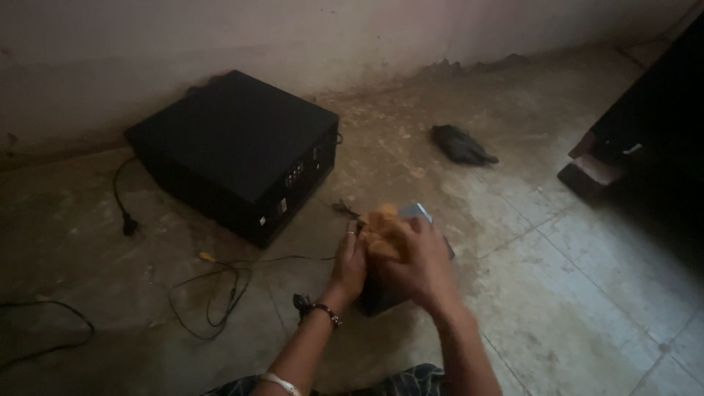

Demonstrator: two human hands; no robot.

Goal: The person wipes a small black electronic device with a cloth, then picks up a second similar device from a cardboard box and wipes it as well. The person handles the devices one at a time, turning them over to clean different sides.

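An orange cloth [381, 233] is pressed onto a small dark box [389, 290] by the right hand [418, 268], fingers closed on it; the box's side is gripped by the left hand [350, 265].

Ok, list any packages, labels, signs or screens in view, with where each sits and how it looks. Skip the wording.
Small white labels: on the back panel of the black electronics box by the wall, pale rectangles beside a row of sockets; too small to make out.
Small box: on the floor under the left hand and right hand, dark sides, pale grey top edge, partly covered by an orange cloth.
No signs or screens visible.
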